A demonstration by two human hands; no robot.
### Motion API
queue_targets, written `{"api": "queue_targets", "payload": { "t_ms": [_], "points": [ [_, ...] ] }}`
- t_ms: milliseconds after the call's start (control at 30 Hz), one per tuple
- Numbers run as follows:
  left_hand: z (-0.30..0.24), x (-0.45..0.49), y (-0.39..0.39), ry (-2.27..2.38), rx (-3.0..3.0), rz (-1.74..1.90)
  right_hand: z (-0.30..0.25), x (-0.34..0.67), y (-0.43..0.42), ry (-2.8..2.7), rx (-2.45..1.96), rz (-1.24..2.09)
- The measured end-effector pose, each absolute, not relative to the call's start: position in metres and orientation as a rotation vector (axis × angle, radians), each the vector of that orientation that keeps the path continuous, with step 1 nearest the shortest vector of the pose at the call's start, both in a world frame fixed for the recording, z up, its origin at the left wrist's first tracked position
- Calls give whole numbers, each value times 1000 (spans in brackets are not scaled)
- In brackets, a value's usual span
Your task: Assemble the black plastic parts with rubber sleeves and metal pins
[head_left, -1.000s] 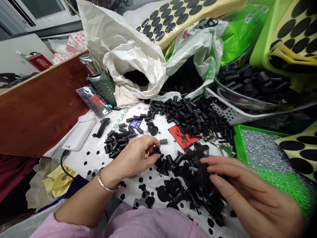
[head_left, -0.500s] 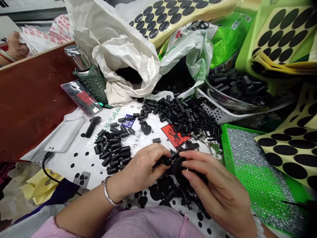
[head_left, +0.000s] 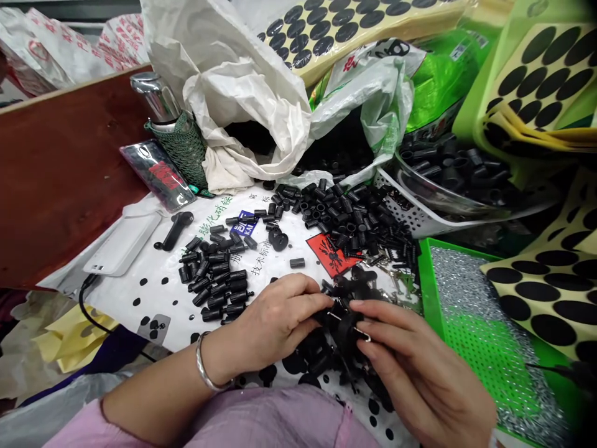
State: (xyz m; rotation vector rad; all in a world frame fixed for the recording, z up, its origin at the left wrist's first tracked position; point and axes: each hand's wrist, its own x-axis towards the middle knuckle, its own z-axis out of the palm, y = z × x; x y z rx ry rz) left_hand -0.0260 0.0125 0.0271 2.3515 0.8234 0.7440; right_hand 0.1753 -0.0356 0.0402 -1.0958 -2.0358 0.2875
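Note:
Low over the front of the work surface, my left hand (head_left: 282,320) is closed in a pinch, thumb and forefinger together. What sits between its fingertips is mostly hidden. Facing it, my right hand (head_left: 420,364) has its fingers closed around a black plastic part (head_left: 347,333). A thin, bent metal pin (head_left: 364,335) shows at the right fingertips. Beneath both hands lies a pile of black parts and round black discs (head_left: 310,354). Left of my left hand are several short black tubes (head_left: 224,286), and one single tube (head_left: 297,263) lies apart beyond it.
A large heap of black tubes (head_left: 345,214) spreads in front of two open bags (head_left: 261,118). To the right stand a green tray (head_left: 426,280) of small metal pieces and a white basket (head_left: 392,193). A phone (head_left: 156,174), flask (head_left: 156,96) and white power bank (head_left: 121,246) lie left.
Both hands have shifted slightly right, and the fingertips are a little farther apart. The view has moved a little; another person's hand at the upper left has mostly left it.

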Motion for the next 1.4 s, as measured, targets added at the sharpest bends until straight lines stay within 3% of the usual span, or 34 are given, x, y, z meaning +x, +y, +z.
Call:
{"api": "queue_targets", "payload": {
  "t_ms": [100,367,600,800,1033,1400],
  "points": [
    [24,-25,12,836,2366,795,39,174,-37,-2004,-1129,308],
    [17,-30,11,880,2520,787,40,168,-40,-2230,-965,-60],
    [20,-26,10,804,2462,727,44,170,-37,-2134,-1140,153],
    [23,-23,8,713,2380,673,41,170,-37,-2275,-956,-56],
    [18,-13,10,714,2276,690,43,174,-21,-2234,-987,288],
    [28,-21,10,756,2244,482,48,192,-29,-2637,-909,-31]
  ]
}}
